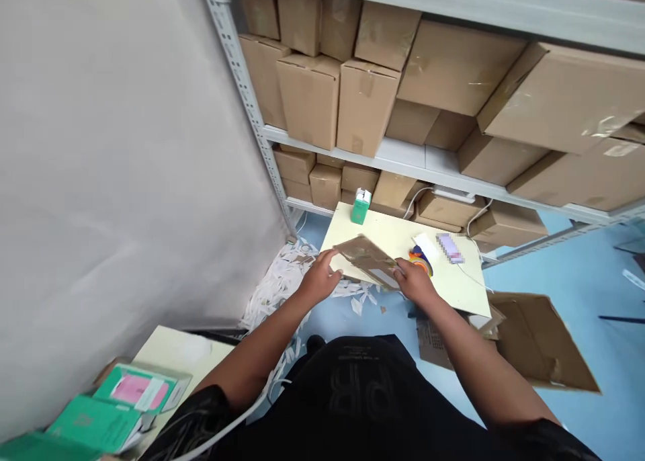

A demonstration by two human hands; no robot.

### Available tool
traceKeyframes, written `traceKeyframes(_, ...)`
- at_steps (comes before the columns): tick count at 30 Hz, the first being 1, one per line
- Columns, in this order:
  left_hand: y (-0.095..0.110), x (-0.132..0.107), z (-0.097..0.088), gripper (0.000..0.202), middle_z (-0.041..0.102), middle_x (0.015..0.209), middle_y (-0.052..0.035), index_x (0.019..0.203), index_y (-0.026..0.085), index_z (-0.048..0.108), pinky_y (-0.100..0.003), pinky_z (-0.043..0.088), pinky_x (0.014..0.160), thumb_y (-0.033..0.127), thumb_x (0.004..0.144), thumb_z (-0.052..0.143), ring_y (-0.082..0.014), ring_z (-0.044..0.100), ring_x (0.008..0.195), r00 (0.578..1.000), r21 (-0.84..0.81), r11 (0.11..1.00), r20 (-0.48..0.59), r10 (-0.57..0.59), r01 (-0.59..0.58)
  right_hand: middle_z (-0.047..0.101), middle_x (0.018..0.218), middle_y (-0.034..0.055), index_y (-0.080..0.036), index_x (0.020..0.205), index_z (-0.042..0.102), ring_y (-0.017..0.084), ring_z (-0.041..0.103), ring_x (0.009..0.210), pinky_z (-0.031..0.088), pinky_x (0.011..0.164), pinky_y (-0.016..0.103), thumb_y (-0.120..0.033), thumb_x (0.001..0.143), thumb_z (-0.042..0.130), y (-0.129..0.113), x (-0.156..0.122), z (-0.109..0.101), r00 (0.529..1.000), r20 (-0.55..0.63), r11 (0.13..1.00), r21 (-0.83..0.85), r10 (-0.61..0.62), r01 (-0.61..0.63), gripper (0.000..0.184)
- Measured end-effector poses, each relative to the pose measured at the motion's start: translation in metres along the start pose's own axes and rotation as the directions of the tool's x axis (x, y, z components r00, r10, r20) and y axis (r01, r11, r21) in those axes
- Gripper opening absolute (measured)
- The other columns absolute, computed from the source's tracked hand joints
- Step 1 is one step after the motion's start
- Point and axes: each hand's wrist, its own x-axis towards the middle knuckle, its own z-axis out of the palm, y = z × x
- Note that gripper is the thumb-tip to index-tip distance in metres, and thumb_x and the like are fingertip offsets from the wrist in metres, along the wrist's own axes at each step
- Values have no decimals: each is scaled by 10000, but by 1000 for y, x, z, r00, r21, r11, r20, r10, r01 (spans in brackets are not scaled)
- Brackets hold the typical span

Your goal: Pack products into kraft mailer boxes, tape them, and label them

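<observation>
Between my two hands is a flat brown cardboard package [363, 254] with shiny tape and a pale label on its lower right. My left hand [321, 277] grips its left end, thumb and fingers pinched on the edge. At the opposite end, my right hand [414, 281] is closed on the package. Both hold it tilted above the front of a cream table [393, 226]. Just beyond my right hand lies a tape dispenser [421, 259] in orange and blue. A small green box [361, 205] stands upright at the table's back left.
Metal shelves [403, 153] full of cardboard boxes rise behind the table. A phone [450, 247] with a cable lies at the table's right. Paper scraps [282, 279] cover the floor at left. An open carton [544, 340] stands right; green boxes [95, 421] sit lower left.
</observation>
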Motion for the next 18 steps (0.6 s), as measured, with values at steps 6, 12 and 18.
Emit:
traceKeyframes(6,13,91,33,482,706,1191,-79,1271,207,615,-318,517,759,452,860,673,-164,638,742,992,-49,996,108,-63,69,745,1026,120,-192,1076,665,252,678,926,427,757,313,-214,981,467,-15,47,-11,973,210,934,-320,-95,160,220)
traceKeyframes(12,-23,119,61,355,640,745,7,900,223,599,-301,474,682,569,837,647,-191,620,711,965,-192,949,-34,-261,250,682,1292,157,-177,1276,634,322,600,1216,420,1061,460,-322,962,548,62,72,-9,974,-45,966,-141,-224,216,356)
traceKeyframes(18,-24,133,81,413,708,960,-35,1057,218,586,-311,499,735,540,821,690,-164,613,742,931,-312,906,-136,-339,284,588,1460,130,-212,1447,500,293,584,1291,470,1086,483,-549,925,557,168,71,23,968,-116,855,501,224,-137,624)
